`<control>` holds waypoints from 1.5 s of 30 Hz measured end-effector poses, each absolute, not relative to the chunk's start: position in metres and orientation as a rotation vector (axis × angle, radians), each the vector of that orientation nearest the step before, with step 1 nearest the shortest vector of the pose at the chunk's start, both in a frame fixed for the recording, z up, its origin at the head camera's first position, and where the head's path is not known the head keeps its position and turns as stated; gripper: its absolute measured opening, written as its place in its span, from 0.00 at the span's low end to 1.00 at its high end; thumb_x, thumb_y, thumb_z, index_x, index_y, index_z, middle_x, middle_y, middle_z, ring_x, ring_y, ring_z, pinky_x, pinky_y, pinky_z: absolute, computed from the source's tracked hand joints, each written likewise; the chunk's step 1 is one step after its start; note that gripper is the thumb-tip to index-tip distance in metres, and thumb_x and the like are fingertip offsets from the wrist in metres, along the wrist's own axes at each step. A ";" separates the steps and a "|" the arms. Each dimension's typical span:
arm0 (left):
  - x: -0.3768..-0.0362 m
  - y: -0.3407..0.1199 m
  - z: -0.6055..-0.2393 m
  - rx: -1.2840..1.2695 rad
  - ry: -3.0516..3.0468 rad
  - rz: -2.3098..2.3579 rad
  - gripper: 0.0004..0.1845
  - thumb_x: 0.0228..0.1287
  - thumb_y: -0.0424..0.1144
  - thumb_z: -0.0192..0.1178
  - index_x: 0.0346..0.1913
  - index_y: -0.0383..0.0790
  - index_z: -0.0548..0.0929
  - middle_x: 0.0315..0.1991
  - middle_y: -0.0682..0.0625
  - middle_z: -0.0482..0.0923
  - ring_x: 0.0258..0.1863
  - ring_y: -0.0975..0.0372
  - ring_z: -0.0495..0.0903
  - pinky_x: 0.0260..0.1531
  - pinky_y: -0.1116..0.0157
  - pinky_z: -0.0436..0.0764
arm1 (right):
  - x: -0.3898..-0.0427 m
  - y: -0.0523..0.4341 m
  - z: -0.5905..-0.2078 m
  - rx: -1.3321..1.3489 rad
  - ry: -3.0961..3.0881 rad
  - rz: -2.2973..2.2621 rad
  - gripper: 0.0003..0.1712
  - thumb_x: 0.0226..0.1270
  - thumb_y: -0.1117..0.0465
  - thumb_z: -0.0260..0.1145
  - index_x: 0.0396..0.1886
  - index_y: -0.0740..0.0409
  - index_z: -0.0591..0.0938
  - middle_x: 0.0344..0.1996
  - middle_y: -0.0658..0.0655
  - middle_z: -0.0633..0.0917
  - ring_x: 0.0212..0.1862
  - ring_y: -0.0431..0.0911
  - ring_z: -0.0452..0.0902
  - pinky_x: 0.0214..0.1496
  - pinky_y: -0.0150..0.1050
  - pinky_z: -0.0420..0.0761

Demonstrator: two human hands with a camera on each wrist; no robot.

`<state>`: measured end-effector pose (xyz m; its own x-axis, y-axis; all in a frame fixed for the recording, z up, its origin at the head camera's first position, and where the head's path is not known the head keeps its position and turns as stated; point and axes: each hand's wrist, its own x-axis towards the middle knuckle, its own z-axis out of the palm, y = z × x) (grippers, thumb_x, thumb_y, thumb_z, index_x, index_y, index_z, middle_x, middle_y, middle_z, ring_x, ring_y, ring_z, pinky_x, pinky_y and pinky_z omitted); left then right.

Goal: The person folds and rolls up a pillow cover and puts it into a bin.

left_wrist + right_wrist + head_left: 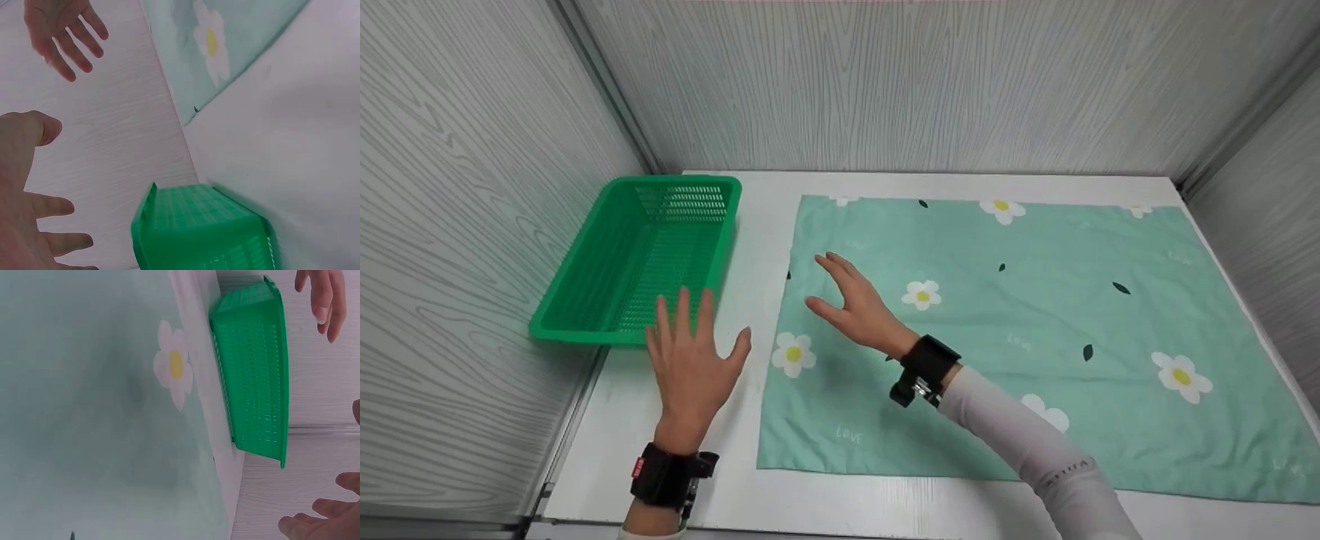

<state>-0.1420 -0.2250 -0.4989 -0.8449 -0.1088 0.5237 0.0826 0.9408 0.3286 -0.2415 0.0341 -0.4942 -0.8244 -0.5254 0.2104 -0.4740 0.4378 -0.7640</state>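
A light green cloth (975, 322) with white daisies, dark leaves and small lettering lies spread flat on the white table. To its left stands a green plastic basket (660, 247) with slotted sides; nothing shows inside it. My left hand (690, 371) hovers at the basket's near right corner, fingers straight and spread, holding nothing. Over the left part of the cloth is my right hand (862, 307), fingers extended, thumb apart, also holding nothing. In the left wrist view the basket (202, 230) appears below the hands. The right wrist view shows its slotted side (253, 377) beyond the cloth's edge.
The white tabletop (720, 487) shows along the front and between basket and cloth. Pale wood-grain panels rise at the back (885, 90), left (457, 225) and right (1267, 187). The basket stands close to the left panel.
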 end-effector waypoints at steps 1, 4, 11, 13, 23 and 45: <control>-0.143 -0.230 -0.500 0.029 -2.526 -0.470 0.41 0.65 0.54 0.69 0.74 0.33 0.73 0.75 0.28 0.65 0.78 0.29 0.54 0.68 0.25 0.54 | -0.245 0.028 -0.494 -0.914 2.613 -1.360 0.42 0.81 0.45 0.61 0.84 0.57 0.58 0.83 0.61 0.57 0.83 0.52 0.52 0.81 0.54 0.59; -0.150 -0.246 -0.503 0.066 -2.505 -0.498 0.40 0.67 0.54 0.67 0.75 0.33 0.72 0.77 0.28 0.62 0.79 0.30 0.49 0.69 0.24 0.50 | -0.254 0.009 -0.490 -0.918 2.605 -1.365 0.42 0.80 0.45 0.62 0.84 0.57 0.59 0.83 0.62 0.57 0.83 0.53 0.53 0.80 0.53 0.61; -0.163 -0.286 -0.511 0.239 -2.496 -0.559 0.42 0.74 0.60 0.59 0.80 0.39 0.66 0.84 0.33 0.47 0.83 0.37 0.32 0.71 0.25 0.35 | -0.262 -0.038 -0.481 -0.962 2.550 -1.301 0.44 0.80 0.42 0.60 0.85 0.54 0.57 0.84 0.59 0.54 0.84 0.50 0.50 0.81 0.49 0.60; -0.164 -0.295 -0.513 0.286 -2.484 -0.589 0.42 0.74 0.61 0.58 0.81 0.39 0.65 0.84 0.34 0.45 0.83 0.38 0.30 0.71 0.25 0.34 | -0.264 -0.050 -0.481 -0.982 2.554 -1.271 0.43 0.81 0.42 0.60 0.85 0.54 0.57 0.84 0.59 0.54 0.84 0.50 0.50 0.81 0.48 0.60; -0.147 -0.323 -0.523 0.653 -2.297 -0.956 0.54 0.70 0.42 0.62 0.85 0.39 0.37 0.84 0.37 0.19 0.81 0.46 0.15 0.76 0.39 0.23 | -0.270 -0.096 -0.492 -0.902 2.519 -1.257 0.44 0.81 0.40 0.59 0.85 0.54 0.56 0.84 0.59 0.55 0.84 0.50 0.52 0.81 0.46 0.60; -0.164 -0.313 -0.535 0.756 -1.805 -1.680 0.60 0.74 0.35 0.58 0.80 0.52 0.14 0.81 0.62 0.12 0.75 0.79 0.18 0.72 0.77 0.26 | -0.272 -0.140 -0.486 -0.795 2.413 -1.170 0.57 0.78 0.46 0.63 0.85 0.66 0.38 0.85 0.65 0.41 0.85 0.49 0.41 0.81 0.34 0.52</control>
